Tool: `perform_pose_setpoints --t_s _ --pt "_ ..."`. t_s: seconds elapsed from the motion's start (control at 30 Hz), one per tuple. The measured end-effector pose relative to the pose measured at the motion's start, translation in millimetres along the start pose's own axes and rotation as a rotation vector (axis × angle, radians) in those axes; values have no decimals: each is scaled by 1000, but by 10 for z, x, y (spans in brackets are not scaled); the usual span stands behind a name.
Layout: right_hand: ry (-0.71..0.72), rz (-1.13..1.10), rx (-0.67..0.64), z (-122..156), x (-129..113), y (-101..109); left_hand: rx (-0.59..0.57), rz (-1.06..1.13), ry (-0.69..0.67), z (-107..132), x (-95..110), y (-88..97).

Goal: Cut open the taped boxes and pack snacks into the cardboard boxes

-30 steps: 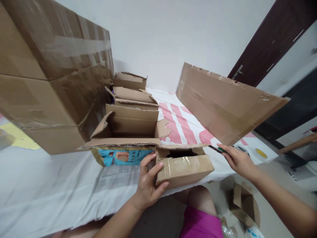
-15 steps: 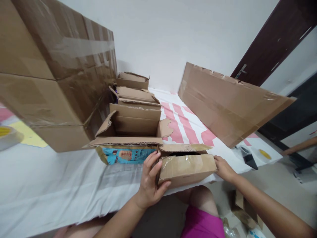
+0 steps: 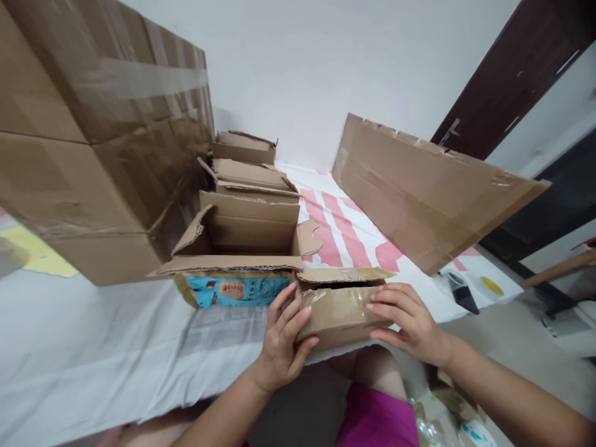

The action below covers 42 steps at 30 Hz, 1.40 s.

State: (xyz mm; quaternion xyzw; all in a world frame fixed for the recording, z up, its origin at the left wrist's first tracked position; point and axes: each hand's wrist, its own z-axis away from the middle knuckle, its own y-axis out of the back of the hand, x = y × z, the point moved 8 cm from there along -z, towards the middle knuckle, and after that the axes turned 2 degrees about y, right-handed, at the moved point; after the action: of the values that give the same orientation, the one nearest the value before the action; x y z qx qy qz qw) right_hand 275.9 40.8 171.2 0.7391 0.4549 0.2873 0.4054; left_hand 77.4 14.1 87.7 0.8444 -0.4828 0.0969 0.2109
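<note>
A small cardboard box (image 3: 344, 313) with a strip of clear tape on its front flap sits at the table's near edge, its top partly open on a dark inside. My left hand (image 3: 284, 335) grips its left end, thumb in front and fingers along the side. On the right end, my right hand (image 3: 407, 320) has its fingers over the flap and front face, thumb below. Left of this box lies a blue and gold snack packet (image 3: 239, 290), close to my left fingertips. Behind the packet stands a larger open cardboard box (image 3: 254, 230) with its flaps spread.
Two more cardboard boxes, one nearer (image 3: 251, 174) and one farther (image 3: 244, 146), line up toward the wall. A tall taped carton stack (image 3: 135, 124) rises at left. An upright cardboard panel (image 3: 419, 186) stands at right, near tape rolls. White cloth (image 3: 116, 347) covers the table.
My right hand has moved from the box's far right corner onto its front flap and face. My left hand keeps its hold. The view has shifted slightly.
</note>
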Motion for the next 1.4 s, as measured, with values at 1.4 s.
perform_pose_setpoints --t_s 1.4 --pt "-158 115 131 -350 82 -103 -10 28 -11 -25 14 2"
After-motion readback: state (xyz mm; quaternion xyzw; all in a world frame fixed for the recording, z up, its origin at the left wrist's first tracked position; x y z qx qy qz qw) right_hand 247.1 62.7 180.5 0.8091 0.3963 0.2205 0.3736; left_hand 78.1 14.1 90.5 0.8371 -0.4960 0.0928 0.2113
